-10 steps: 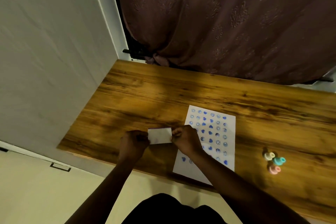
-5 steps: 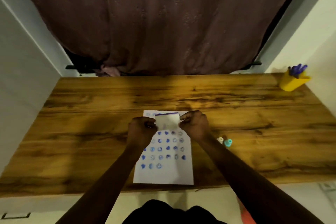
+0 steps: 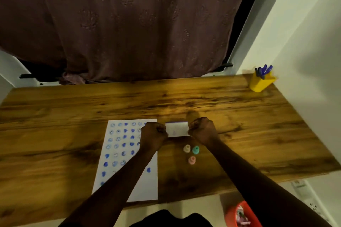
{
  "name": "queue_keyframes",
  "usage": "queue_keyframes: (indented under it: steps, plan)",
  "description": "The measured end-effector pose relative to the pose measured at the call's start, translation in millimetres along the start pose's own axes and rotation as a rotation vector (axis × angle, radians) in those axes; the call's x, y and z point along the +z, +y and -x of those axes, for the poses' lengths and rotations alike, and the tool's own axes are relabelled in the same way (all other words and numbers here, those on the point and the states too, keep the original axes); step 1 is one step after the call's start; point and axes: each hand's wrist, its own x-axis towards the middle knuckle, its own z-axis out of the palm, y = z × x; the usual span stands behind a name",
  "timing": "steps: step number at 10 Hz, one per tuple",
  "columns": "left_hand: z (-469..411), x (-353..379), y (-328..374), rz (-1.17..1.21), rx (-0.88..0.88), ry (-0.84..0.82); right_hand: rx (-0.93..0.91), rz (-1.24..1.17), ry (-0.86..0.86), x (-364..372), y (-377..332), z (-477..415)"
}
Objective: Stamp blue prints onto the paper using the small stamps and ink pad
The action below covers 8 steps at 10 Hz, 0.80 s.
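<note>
Ink pad (image 3: 177, 129) pinched between left hand (image 3: 154, 135) and right hand (image 3: 203, 131), both grips closed, no legible writing

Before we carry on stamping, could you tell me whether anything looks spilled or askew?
Nothing stands out. The paper lies flat on the table, the three small stamps stand upright beside it, and both hands hold the ink pad.

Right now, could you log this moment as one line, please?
both hands: holding ink pad | stamps: untouched | paper: mostly stamped
</note>
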Motion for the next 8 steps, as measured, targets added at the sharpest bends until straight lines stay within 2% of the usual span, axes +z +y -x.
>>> queue_keyframes:
  steps: [4,6,7,8]
  plan:
    - [-3,24,0,-0.091,-0.036,-0.010,0.049,0.017,-0.033,10,21,-13]
    - [1,23,2,-0.097,-0.028,-0.016,-0.036,0.051,-0.020,13,23,-11]
    - [2,18,5,-0.102,-0.002,-0.028,-0.037,0.176,-0.051,11,18,-10]
    - [0,10,7,-0.036,0.045,0.042,-0.085,0.185,0.028,9,12,-8]
